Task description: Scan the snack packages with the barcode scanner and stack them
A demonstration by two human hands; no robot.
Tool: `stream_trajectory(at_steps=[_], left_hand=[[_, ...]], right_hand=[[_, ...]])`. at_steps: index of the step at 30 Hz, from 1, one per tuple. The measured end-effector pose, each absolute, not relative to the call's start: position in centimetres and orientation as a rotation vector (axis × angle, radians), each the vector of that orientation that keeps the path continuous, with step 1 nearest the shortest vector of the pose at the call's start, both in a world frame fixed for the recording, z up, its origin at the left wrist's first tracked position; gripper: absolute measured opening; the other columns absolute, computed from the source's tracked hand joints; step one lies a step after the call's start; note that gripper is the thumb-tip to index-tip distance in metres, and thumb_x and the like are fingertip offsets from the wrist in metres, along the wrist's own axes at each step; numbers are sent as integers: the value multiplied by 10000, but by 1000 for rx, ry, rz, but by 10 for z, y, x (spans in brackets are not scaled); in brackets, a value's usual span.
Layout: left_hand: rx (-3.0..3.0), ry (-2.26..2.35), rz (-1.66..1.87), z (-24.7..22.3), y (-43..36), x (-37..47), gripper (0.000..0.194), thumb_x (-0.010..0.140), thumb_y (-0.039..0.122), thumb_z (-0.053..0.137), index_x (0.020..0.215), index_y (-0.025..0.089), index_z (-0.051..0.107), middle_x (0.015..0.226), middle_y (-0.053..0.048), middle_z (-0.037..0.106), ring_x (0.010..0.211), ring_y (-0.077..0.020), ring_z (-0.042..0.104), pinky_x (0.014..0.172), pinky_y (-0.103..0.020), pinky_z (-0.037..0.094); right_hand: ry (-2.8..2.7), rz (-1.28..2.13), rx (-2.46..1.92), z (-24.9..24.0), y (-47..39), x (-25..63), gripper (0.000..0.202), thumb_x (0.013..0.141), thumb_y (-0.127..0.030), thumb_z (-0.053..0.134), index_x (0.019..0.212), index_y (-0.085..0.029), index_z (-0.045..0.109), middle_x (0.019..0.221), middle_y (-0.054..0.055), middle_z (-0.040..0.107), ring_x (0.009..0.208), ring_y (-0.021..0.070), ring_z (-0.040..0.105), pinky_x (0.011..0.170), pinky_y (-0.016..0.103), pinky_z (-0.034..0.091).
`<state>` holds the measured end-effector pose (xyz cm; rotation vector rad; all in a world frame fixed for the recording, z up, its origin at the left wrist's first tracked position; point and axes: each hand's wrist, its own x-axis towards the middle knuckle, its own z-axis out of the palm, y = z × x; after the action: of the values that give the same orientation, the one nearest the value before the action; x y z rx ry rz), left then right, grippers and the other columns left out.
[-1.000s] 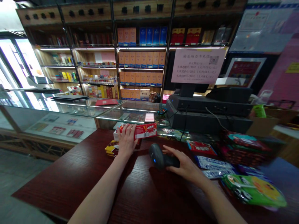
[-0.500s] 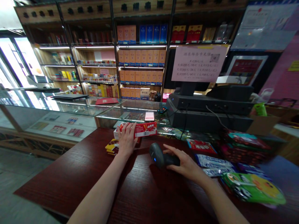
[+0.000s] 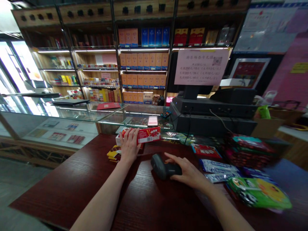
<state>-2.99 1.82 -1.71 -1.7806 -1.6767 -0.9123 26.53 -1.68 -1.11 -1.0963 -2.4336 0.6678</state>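
- I see the shelving across the top of the frame, slipped slightly left with the small turn of my view; the shift is in the camera.
- The dark-red counter spreads over the lower half.
- At the lower right lie a green bag and blue-and-white packs, just beside the right forearm.
- The left hand, left of centre, lies over the red-and-white box, fingers a little apart and curled across it. I make out no new pose; its barcode is in sight, so the box looks steadily held.
- The right hand is below centre, its index finger extended apart from the thumb, the scanner's handle between them. I cannot tell how the hidden fingers lie.
- The dark scanner has changed most: its head sits lower, the blue light out of my sight, so I judge its aim altered.
- Yellow packs lie beside the left wrist.
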Motion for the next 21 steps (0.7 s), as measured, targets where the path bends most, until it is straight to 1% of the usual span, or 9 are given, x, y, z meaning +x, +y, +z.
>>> stream_trajectory(at_steps=[9,13,14,16,18,19,21], left_hand=[[-1774,-1630,-936,-20,20,-31,683,820,229,653,1461,194,419,1419,-120,538,1372,-328,404,1226,-586,49],[-1782,-1595,-942,-18,20,-29,671,832,251,654,1458,188,422,1413,-128,541,1371,-329,408,1223,-593,55],[-1784,-1586,-942,-18,20,-28,669,834,252,653,1458,187,421,1412,-131,541,1371,-328,409,1222,-593,61],[-1793,-1563,-946,-16,19,-26,669,840,249,645,1464,189,412,1410,-136,542,1372,-326,410,1220,-595,74],[-1811,-1530,-945,-15,17,-23,670,848,245,637,1472,191,400,1411,-139,543,1373,-325,412,1218,-597,82],[-1823,-1512,-943,-14,17,-21,671,851,244,635,1475,191,395,1412,-139,543,1372,-324,414,1218,-597,83],[-1851,-1478,-940,-13,16,-17,678,854,245,637,1482,190,386,1413,-134,544,1369,-323,418,1220,-593,82]], right_hand=[[-2493,677,-1078,-24,-12,264,821,796,-303,706,1519,-369,323,1362,15,628,1187,252,571,1005,381,325],[-2486,703,-1082,-21,-14,266,919,724,-371,793,1517,-381,328,1398,27,599,1216,286,558,1025,418,331],[-2479,718,-1076,-19,-15,266,912,727,-403,795,1513,-388,334,1401,29,595,1222,293,553,1033,432,332],[-2425,749,-1081,-18,-15,268,815,787,-479,741,1502,-400,357,1391,35,601,1223,298,552,1044,459,338],[-2278,796,-1118,-20,-13,268,668,874,-527,628,1485,-381,401,1366,54,614,1212,289,565,1048,469,356],[-2173,832,-1136,-21,-10,268,617,905,-534,578,1475,-355,425,1352,68,622,1209,282,573,1052,467,367],[-1933,949,-1137,-25,-4,267,579,939,-530,509,1462,-289,447,1335,104,630,1193,267,600,1046,455,402]])
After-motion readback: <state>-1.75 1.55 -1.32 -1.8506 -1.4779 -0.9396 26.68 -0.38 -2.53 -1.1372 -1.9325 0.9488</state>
